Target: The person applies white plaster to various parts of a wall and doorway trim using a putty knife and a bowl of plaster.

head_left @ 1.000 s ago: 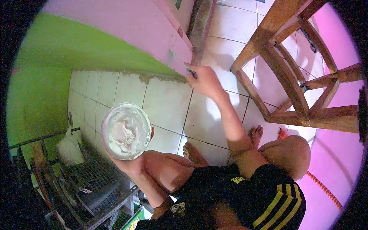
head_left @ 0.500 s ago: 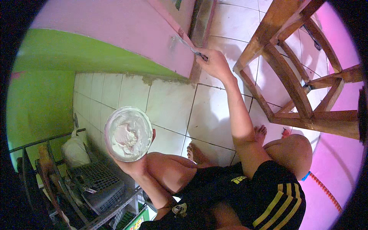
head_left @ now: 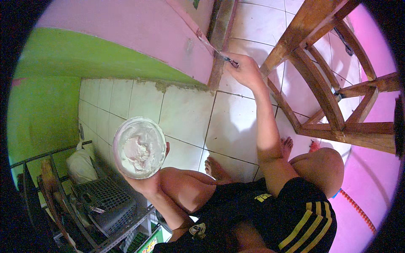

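My left hand [head_left: 145, 183] grips a round tub [head_left: 139, 147] of white paste from below and behind, above my bent left leg. My right hand [head_left: 244, 71] is closed on a putty knife [head_left: 232, 62] with a dark handle. The knife's thin blade points up and left against the edge of a pink wall [head_left: 122, 21], by a pale smeared patch. The wall's lower band is green [head_left: 109, 59].
A wooden chair-like frame [head_left: 320, 92] stands at the right near a pink wall [head_left: 371, 177]. A metal rack with a dark plastic basket [head_left: 107, 204], wooden pieces and a pale bag [head_left: 80, 166] is at lower left. My bare feet rest on white tiles [head_left: 185, 114].
My right hand with the putty knife has moved up and to the right along the wall's edge. The tub in my left hand has shifted only slightly.
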`<state>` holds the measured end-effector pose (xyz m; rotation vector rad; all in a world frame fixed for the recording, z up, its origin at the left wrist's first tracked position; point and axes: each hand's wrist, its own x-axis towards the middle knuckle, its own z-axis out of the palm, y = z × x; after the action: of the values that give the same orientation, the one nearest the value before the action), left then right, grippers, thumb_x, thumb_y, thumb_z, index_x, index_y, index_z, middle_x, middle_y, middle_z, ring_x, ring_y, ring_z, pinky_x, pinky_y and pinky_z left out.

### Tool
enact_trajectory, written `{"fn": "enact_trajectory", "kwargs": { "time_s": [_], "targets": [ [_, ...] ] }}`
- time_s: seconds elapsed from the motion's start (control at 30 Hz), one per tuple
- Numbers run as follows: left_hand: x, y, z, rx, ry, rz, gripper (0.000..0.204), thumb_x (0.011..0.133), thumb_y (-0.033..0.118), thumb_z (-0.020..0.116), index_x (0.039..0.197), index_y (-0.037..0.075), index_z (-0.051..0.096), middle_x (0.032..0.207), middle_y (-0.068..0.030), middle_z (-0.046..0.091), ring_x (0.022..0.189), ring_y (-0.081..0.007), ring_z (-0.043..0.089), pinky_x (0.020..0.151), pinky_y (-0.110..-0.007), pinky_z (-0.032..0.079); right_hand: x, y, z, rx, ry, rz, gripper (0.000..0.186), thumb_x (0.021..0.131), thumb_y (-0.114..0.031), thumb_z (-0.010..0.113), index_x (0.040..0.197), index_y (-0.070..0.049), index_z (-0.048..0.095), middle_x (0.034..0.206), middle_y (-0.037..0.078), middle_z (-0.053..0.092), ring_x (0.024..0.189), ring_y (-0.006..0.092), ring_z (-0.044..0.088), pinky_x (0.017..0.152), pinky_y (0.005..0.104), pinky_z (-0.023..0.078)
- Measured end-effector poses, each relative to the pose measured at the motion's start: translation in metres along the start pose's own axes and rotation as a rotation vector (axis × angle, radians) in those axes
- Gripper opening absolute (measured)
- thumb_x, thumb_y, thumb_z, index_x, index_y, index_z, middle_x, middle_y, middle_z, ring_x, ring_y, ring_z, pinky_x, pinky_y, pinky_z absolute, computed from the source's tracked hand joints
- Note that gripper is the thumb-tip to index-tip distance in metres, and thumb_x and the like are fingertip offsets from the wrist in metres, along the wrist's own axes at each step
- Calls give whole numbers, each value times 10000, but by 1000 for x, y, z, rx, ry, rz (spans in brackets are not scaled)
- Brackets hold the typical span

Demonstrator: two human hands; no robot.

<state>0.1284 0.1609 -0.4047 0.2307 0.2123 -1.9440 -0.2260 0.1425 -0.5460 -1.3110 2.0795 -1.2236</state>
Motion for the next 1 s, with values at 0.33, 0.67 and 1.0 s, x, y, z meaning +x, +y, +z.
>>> {"fn": "enact_trajectory", "kwargs": {
  "time_s": [0.33,0.67,1.0],
  "targets": [
    [1,-2,-1,-72,-64,-68,579,871,451,478,1374,185,374,1468,-104,273,1360,-364,181,943,-795,26,-2,-14,17,-53,-16,58,367,817,-222,566,1179,-188,614,743,171,614,650,281,596,646,366,475],
    [3,-6,4,87,40,3,569,881,450,459,1375,179,375,1466,-103,280,1361,-357,190,950,-789,24,-1,-15,32,-24,52,14,329,775,-191,581,1093,-147,653,837,203,646,777,374,630,724,459,506],
    [1,-2,1,9,-45,-70,557,892,452,437,1373,179,376,1463,-98,283,1356,-355,203,940,-797,46,-7,-29,24,-61,33,30,348,774,-195,580,1113,-146,644,836,199,652,771,371,636,717,457,512]
  ]
}}
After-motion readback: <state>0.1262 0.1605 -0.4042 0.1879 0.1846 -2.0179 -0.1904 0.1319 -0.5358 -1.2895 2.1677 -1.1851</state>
